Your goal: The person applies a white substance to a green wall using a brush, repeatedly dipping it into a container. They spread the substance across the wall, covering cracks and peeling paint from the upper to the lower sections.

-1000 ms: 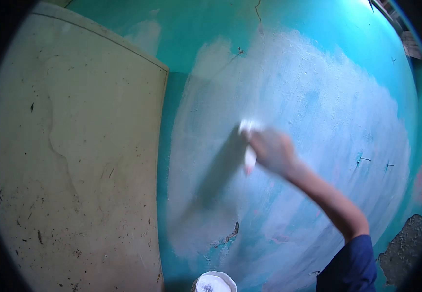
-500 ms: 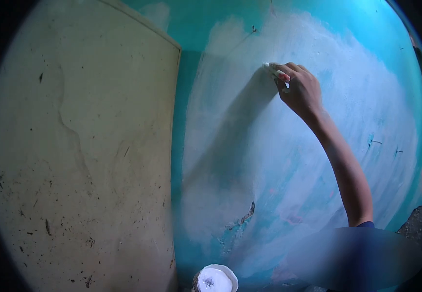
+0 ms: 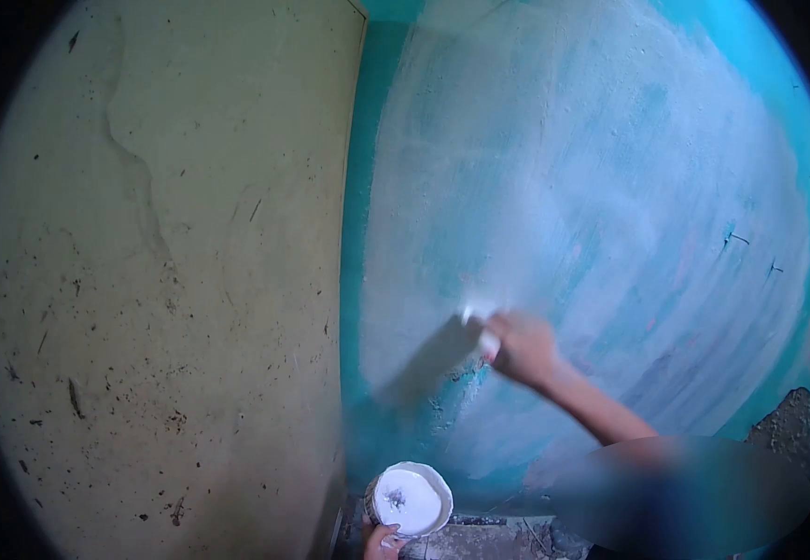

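My right hand (image 3: 523, 351), smeared by motion, is closed around a white paintbrush (image 3: 489, 343). The brush's white tip is against or very close to the turquoise wall (image 3: 601, 224), which carries streaky white paint over a wide patch. At the bottom, my left hand (image 3: 383, 544) grips the side of a round tub (image 3: 445, 493), its thumb near the rim. White paint with a greyish spot in the middle fills much of the tub. The lower part of my left hand is cut off by the frame edge.
A beige, stained panel (image 3: 209, 280) takes up the left side. Two nails (image 3: 737, 239) stick out of the wall at right. Broken plaster (image 3: 789, 431) shows at lower right, and a grey, dirty ledge or floor (image 3: 508, 539) lies beyond the tub.
My right hand has swept the paintbrush far down the wall and slightly left. The view has tilted down, so the tub shows more fully and my left hand has come into sight.
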Motion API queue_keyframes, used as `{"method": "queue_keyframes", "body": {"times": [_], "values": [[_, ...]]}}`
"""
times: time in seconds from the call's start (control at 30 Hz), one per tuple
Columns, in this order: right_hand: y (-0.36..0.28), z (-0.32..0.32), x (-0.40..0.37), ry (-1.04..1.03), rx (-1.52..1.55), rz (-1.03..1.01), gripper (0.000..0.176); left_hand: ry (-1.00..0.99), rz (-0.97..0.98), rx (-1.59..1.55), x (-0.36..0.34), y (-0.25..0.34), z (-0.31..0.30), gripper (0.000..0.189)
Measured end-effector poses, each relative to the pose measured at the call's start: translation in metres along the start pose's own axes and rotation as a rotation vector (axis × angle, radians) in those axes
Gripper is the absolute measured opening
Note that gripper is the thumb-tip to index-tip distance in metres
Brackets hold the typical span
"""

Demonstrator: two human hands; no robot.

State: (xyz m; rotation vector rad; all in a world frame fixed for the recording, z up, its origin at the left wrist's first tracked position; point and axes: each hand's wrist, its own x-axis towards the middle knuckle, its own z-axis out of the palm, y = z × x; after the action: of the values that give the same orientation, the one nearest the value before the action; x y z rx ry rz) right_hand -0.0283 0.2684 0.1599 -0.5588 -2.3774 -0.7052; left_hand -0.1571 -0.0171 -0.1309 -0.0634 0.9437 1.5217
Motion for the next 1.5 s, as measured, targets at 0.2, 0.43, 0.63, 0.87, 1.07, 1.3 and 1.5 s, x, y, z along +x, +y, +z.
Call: {"method": "queue_keyframes", "body": {"times": [0.2, 0.43, 0.63, 0.87, 1.07, 1.3, 1.5], "values": [[0.051, -0.08, 0.089, 0.442, -0.238, 0.106, 0.043, -0.312, 0.433, 0.466, 0.019, -0.03, -0.045, 0.035], [0.009, 0.025, 0.001, 0.341, -0.386, -0.121, 0.048, -0.269, -0.01, -0.119, 0.054, -0.04, -0.067, 0.062], [-0.059, 0.085, -0.078, 0.047, -0.192, -0.043, 0.041, -0.19, 0.085, -0.085, 0.027, -0.015, -0.027, 0.063], [-0.01, 0.007, 0.01, 0.295, -0.061, 0.102, 0.046, -0.182, 0.015, -0.093, 0.036, -0.027, -0.041, 0.065], [-0.021, 0.022, 0.01, 0.343, -0.272, 0.124, 0.047, -0.156, 0.086, -0.011, 0.019, -0.019, -0.033, 0.057], [-0.086, 0.127, -0.096, 0.073, -0.167, 0.047, 0.043, -0.131, 0.035, -0.068, 0.023, -0.025, -0.049, 0.06], [-0.113, 0.166, -0.148, -0.045, 0.14, 0.241, 0.043, -0.141, 0.079, -0.047, 0.009, -0.011, -0.036, 0.064]]}}
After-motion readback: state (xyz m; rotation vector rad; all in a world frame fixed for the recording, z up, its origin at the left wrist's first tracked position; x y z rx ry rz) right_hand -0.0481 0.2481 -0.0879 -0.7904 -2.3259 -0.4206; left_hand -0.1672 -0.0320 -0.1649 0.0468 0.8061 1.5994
